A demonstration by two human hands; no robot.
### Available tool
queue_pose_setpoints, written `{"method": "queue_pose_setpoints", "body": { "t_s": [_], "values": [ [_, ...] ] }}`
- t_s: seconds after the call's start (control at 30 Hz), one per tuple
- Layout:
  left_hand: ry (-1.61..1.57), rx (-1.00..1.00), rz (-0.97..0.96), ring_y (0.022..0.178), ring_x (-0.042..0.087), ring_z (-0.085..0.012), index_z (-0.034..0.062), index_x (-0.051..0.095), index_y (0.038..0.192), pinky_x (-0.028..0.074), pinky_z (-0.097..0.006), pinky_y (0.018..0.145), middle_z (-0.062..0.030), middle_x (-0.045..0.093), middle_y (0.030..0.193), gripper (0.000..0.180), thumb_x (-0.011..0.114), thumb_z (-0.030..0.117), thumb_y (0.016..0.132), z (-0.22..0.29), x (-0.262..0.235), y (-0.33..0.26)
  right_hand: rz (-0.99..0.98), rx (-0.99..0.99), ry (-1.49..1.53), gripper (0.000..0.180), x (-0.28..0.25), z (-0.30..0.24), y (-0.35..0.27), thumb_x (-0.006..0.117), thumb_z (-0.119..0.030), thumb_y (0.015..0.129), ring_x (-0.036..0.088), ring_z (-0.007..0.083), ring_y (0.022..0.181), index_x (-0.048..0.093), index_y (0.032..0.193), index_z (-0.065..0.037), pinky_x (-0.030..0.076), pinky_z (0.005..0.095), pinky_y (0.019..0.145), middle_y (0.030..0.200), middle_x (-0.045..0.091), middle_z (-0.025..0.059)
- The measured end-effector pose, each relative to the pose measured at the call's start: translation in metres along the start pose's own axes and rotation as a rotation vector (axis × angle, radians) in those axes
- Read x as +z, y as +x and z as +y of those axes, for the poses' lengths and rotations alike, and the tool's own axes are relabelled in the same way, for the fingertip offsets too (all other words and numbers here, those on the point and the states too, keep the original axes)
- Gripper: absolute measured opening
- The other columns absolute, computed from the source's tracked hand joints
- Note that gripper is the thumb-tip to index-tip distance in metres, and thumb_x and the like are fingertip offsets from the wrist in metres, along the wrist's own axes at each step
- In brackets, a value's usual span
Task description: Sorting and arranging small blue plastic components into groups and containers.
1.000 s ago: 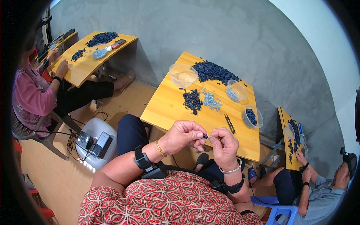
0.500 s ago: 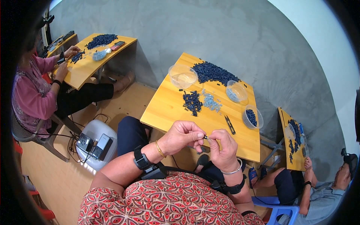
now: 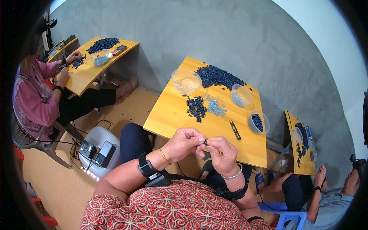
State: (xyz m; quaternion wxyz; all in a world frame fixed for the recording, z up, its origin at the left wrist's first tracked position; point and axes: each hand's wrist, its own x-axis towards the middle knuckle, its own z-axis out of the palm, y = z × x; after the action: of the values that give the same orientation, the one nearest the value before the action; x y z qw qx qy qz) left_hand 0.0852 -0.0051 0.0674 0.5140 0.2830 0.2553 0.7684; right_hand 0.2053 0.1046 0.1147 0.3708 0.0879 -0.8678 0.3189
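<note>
Before my chest, just off the near edge of the wooden table [image 3: 165, 122], my two hands meet at the fingertips. My left hand [image 3: 183, 145] is closed in a pinch on a small dark blue plastic piece [image 3: 206, 143]. Thumb and forefinger of my right hand [image 3: 224, 156] press together against its right end; whatever they hold is hidden. On the tabletop beyond lie a small pile of dark blue pieces [image 3: 196, 108] and, beside it, scattered pale grey-blue bits [image 3: 216, 106]. Black thread snips [image 3: 235, 130] rest to their right.
A large heap of dark blue pieces [image 3: 218, 76] lies at the table's far side. Around it stand a clear bowl [image 3: 186, 81], a tub with pale bits [image 3: 242, 96] and one with dark pieces [image 3: 258, 122]. People work at tables left and right; a grey stool [image 3: 100, 134] holds devices.
My hands have shifted slightly left and the fingertips have drawn closer together. The pale bit that showed at my right fingertips no longer shows.
</note>
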Motion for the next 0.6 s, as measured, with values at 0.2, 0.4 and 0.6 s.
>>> {"method": "queue_pose_setpoints", "body": {
  "t_s": [0.2,0.4,0.6],
  "values": [
    [-0.102,-0.010,0.045,0.063,0.058,-0.0134,-0.0006,0.058,0.089,0.054,-0.029,0.059,-0.0074,0.059,0.073,0.013,0.053,0.010,0.086,0.0001,-0.0016,0.0035,0.031,0.111,0.002,0.014,-0.0029,0.0016,-0.0010,0.056,0.002,0.079,0.059,0.0225,0.067,0.057,0.093,0.000,0.047,0.0276,0.059,0.077,0.059,0.0119],
    [-0.120,-0.001,0.040,0.063,0.057,-0.0135,-0.0004,0.059,0.090,0.053,-0.028,0.057,-0.0073,0.058,0.071,0.013,0.053,0.010,0.086,-0.0012,-0.0037,0.0033,0.005,0.051,-0.101,0.013,-0.0048,0.0030,-0.0010,0.056,0.002,0.079,0.059,0.0233,0.067,0.057,0.092,0.000,0.046,0.0278,0.057,0.077,0.058,0.0130],
    [-0.122,0.005,0.033,0.063,0.057,-0.0115,-0.0015,0.058,0.091,0.054,-0.028,0.058,-0.0071,0.060,0.075,0.013,0.053,0.009,0.086,-0.0028,-0.0046,0.0006,-0.018,-0.021,-0.153,0.021,-0.0043,0.0014,-0.0010,0.055,0.007,0.072,0.058,0.0274,0.066,0.057,0.092,0.001,0.047,0.0310,0.057,0.079,0.057,0.0144]
  ]
}}
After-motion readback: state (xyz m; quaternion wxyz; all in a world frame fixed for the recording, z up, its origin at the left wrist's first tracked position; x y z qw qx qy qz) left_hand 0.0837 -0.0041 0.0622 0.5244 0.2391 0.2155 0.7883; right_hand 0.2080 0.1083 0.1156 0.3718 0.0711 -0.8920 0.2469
